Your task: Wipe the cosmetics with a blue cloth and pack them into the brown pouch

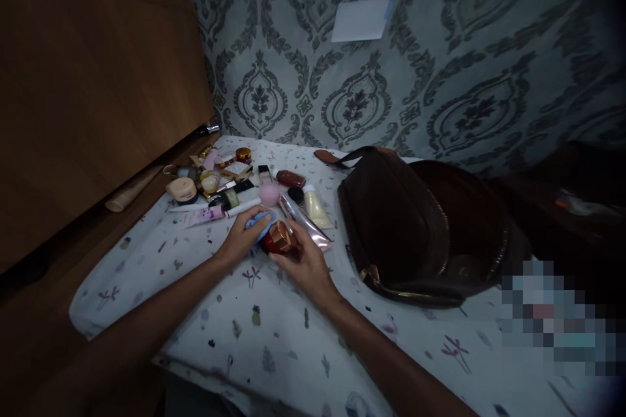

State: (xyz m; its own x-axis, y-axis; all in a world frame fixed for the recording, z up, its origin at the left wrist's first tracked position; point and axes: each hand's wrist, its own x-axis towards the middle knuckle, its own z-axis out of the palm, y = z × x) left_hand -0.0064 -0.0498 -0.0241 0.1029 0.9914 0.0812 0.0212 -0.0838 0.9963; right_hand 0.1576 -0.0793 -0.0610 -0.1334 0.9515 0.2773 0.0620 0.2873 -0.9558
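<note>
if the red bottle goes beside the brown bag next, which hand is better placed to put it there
Probably the right hand: it holds the red bottle and is nearer the brown bag. The left hand is farther from the bag and occupied with the blue cloth.

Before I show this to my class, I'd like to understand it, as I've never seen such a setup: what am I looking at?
There is no machine here, just one person's bare hands. The single picture comes from a camera worn on that person's head, looking forward and down, so the forearms enter from below.

The left hand holds what looks like a blue cloth against a dark red container with a gold cap; the right hand grips that container.

On the white printed sheet lie small cosmetic-looking items, including a cream tube, a shiny pink tube and a beige jar. A dark brown bag sits to the right.
</note>
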